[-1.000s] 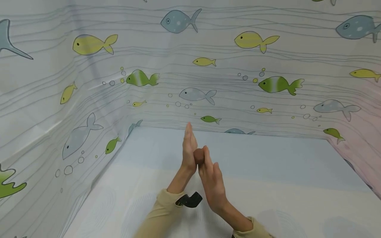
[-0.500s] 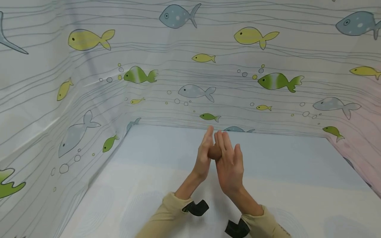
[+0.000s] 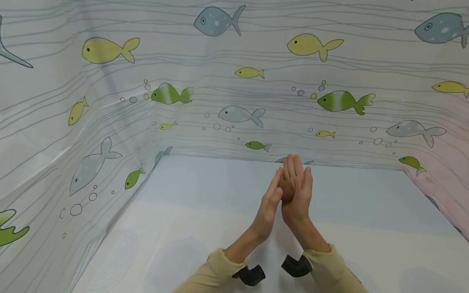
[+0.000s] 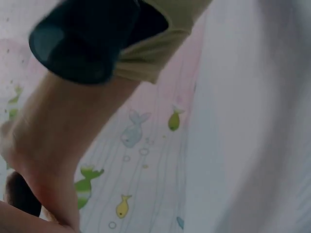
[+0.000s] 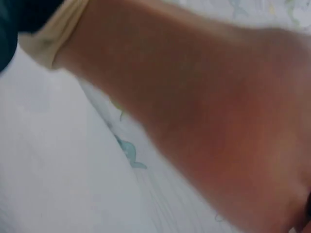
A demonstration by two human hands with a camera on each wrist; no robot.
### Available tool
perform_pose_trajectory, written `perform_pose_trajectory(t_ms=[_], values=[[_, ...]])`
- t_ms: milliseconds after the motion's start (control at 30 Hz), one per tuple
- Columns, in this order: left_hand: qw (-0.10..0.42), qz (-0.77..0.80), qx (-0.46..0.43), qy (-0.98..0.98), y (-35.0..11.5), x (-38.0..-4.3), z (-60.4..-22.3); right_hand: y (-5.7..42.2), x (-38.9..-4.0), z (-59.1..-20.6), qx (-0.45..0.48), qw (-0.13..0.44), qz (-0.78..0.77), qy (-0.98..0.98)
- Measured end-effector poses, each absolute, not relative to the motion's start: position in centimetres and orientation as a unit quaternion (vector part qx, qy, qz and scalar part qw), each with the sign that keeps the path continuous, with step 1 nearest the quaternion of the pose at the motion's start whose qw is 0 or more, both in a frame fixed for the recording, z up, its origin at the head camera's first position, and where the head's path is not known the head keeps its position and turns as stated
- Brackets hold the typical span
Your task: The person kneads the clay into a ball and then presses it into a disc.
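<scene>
A brown ball (image 3: 287, 190), which looks like modelling clay, sits between my two palms in the head view. My left hand (image 3: 269, 207) presses it from the left, fingers pointing up and away. On the other side my right hand (image 3: 297, 197) lies flat against it with its fingers straight and its thumb held apart. Both hands are raised above the table. In the left wrist view the ball (image 4: 22, 195) shows dark between the hands at the lower left. Only a dark sliver of it appears at the right edge of the right wrist view.
A white and pale-blue table surface (image 3: 220, 183) lies beneath the hands. Fish-printed curtains (image 3: 205, 89) stand behind and to the left, with a pinkish part (image 3: 454, 162) on the right. Black mounts (image 3: 252, 275) are on both wrists.
Both hands and the ball have moved to the right. The left hand has slid back along the right one, so the right fingertips now reach farther forward. The ball stays between the palms.
</scene>
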State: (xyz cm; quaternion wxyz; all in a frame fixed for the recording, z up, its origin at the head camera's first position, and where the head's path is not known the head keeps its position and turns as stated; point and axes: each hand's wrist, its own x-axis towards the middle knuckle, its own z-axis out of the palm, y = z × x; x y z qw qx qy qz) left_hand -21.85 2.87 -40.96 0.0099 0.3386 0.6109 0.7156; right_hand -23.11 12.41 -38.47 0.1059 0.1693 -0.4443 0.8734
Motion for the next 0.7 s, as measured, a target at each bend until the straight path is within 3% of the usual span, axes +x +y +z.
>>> perform_pose_trajectory(t_ms=[200, 367, 700], values=[[0.017, 0.726, 0.377, 0.574, 2.9, -20.9, -40.1, 12.4, -23.8, -39.2, 0.176, 0.101, 0.886, -0.418], [-0.019, 0.723, 0.395, 0.566, 2.5, -20.7, -39.4, 11.4, -23.7, -40.0, 0.183, 0.099, 0.889, -0.408], [-0.042, 0.729, 0.344, 0.590, 2.0, -21.6, -39.9, 9.7, -23.0, -41.3, 0.182, 0.119, 0.860, -0.462]])
